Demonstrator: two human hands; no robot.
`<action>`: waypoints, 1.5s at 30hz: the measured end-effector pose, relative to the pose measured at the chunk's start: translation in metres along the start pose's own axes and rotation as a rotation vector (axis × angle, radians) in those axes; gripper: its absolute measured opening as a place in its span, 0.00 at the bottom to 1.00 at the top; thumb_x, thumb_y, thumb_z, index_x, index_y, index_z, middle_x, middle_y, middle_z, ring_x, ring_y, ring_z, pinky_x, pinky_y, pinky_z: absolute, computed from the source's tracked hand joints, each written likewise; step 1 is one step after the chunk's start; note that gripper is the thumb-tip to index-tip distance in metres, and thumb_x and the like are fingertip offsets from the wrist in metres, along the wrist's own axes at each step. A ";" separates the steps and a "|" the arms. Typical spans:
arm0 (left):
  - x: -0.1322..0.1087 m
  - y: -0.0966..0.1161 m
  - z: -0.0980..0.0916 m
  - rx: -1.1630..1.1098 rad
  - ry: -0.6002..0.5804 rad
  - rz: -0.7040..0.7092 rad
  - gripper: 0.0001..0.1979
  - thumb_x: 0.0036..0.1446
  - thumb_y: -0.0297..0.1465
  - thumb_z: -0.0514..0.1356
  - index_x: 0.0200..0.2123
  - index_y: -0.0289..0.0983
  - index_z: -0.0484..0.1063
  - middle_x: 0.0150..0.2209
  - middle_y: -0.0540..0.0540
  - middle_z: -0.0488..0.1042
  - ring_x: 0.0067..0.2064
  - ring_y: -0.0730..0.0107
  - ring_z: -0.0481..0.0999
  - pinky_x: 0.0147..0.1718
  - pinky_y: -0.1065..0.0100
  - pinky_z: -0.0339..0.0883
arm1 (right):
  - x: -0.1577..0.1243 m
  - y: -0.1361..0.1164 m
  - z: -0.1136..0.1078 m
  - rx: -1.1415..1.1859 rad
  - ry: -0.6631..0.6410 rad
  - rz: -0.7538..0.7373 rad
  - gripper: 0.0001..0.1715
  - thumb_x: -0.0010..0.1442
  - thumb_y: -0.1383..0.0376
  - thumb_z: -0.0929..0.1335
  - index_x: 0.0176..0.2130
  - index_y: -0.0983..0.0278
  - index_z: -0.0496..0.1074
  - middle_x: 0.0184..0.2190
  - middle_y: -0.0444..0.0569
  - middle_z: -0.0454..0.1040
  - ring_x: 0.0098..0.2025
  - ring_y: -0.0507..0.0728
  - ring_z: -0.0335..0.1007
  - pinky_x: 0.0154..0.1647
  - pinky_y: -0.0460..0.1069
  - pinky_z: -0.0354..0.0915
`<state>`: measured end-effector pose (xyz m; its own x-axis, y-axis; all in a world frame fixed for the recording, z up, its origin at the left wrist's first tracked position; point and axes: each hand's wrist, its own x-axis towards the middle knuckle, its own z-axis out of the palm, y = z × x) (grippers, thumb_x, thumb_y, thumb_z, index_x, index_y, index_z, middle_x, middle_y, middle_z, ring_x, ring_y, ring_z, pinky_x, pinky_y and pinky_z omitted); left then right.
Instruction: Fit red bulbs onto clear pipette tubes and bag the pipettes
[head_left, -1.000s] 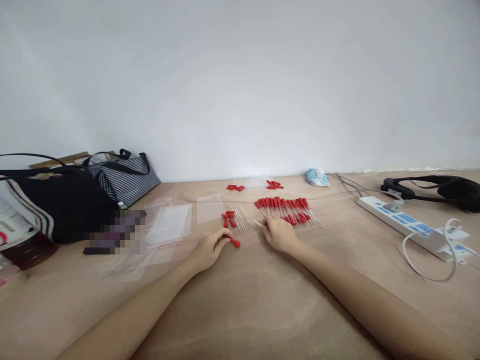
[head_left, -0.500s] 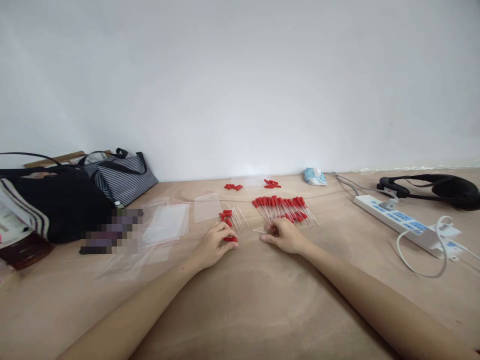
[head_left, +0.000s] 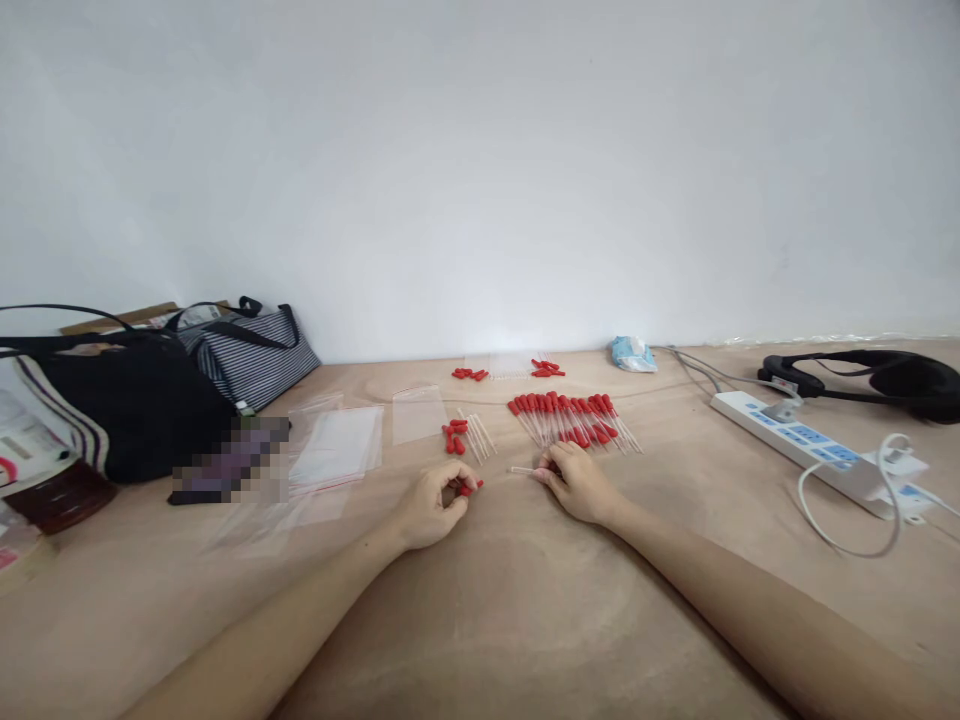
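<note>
My left hand (head_left: pixel 439 505) pinches a red rubber dropper bulb (head_left: pixel 470 489) between thumb and fingers. Opposite it, my right hand (head_left: pixel 576 484) holds a thin clear dropper tube (head_left: pixel 521 470), whose end points left toward the bulb; the two are apart. Beyond my left hand lie several loose red bulbs (head_left: pixel 455 437) beside several bare tubes (head_left: pixel 480 436). Past my right hand is a row of droppers with red bulbs on their tubes (head_left: pixel 555 405). Farther back, more red bulbs (head_left: pixel 470 374) rest near a clear bag of tubes (head_left: pixel 510 364).
Clear zip bags (head_left: pixel 337 445) lie to the left, near a black bag (head_left: pixel 161 405) and a striped bag (head_left: pixel 251 355). At the right are a white power strip (head_left: pixel 802 440) with a looped cable, a black headset (head_left: pixel 862 380) and a blue tissue pack (head_left: pixel 632 354).
My left hand has turned the red bulb so its end points right. The tube in my right hand now sticks out more plainly. The view has shifted slightly.
</note>
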<state>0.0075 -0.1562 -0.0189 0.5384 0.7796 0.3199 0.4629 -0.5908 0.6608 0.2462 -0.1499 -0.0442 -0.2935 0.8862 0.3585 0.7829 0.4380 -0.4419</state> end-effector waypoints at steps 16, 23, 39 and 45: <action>0.006 -0.010 0.005 0.189 0.123 0.036 0.09 0.55 0.29 0.52 0.36 0.39 0.72 0.44 0.44 0.68 0.46 0.65 0.68 0.46 0.62 0.62 | -0.009 -0.023 0.000 0.061 0.016 -0.222 0.13 0.61 0.64 0.58 0.38 0.63 0.68 0.32 0.48 0.69 0.35 0.53 0.63 0.37 0.49 0.54; 0.006 0.002 0.008 0.115 0.074 0.088 0.09 0.56 0.28 0.53 0.36 0.38 0.71 0.38 0.47 0.71 0.40 0.69 0.70 0.42 0.66 0.63 | -0.011 -0.031 -0.001 0.066 0.022 -0.223 0.12 0.60 0.66 0.58 0.38 0.62 0.69 0.33 0.47 0.70 0.34 0.52 0.63 0.38 0.49 0.50; 0.002 0.003 0.014 0.236 0.007 0.141 0.09 0.57 0.30 0.51 0.31 0.36 0.70 0.28 0.49 0.72 0.33 0.70 0.70 0.38 0.66 0.59 | -0.006 -0.025 0.003 0.006 -0.038 -0.311 0.11 0.60 0.64 0.60 0.37 0.61 0.70 0.31 0.45 0.70 0.32 0.51 0.62 0.35 0.49 0.47; 0.002 0.000 0.016 0.284 -0.011 0.208 0.09 0.58 0.29 0.49 0.31 0.36 0.69 0.28 0.50 0.73 0.31 0.72 0.70 0.44 0.62 0.55 | -0.008 -0.029 0.001 -0.070 -0.049 -0.338 0.12 0.60 0.65 0.59 0.33 0.63 0.70 0.29 0.45 0.69 0.29 0.50 0.60 0.34 0.49 0.45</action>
<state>0.0197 -0.1574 -0.0293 0.6488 0.6349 0.4195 0.5191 -0.7724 0.3661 0.2249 -0.1696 -0.0351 -0.5672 0.6994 0.4348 0.6718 0.6983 -0.2469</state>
